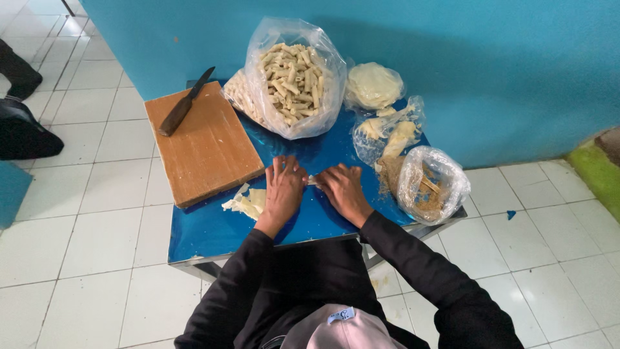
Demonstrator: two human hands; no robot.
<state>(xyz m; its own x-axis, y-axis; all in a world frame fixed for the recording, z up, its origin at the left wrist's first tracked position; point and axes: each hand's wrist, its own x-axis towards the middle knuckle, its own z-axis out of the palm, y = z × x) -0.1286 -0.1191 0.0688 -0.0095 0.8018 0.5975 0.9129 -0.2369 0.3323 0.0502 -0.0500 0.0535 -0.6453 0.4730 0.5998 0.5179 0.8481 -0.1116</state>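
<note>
**A:** From the head camera, what are the two hands doing?

**B:** Both lie palm down on the blue desk (213,232), side by side near its middle. The left hand (283,189) is flat with the fingers spread, clenched on nothing. The right hand (344,190) is also laid flat, fingers pointing toward the left one. Between them a small pale roll (312,181) peeks out, pressed under the fingertips of both hands against the desk top.

**A:** So neither hand grips it?

**B:** No, they press on it from above with loose, released fingers; most of the roll is hidden beneath them.

**A:** What lies around the hands?

**B:** Just beside the left hand, toward the person's left, sits a little heap of pale wrapper sheets (247,202). Beyond that is a wooden cutting board (206,152) with a dark knife (184,105) resting across its far corner. Straight ahead stands an open clear bag of finished rolls (294,81). To the right are a bag of round pale sheets (373,85), a crumpled bag with pale pieces (389,132), and a clear bag of brown filling (429,184) near the right hand.

**A:** And the surroundings?

**B:** A white tiled floor (97,207) and a blue wall (452,58).
</note>
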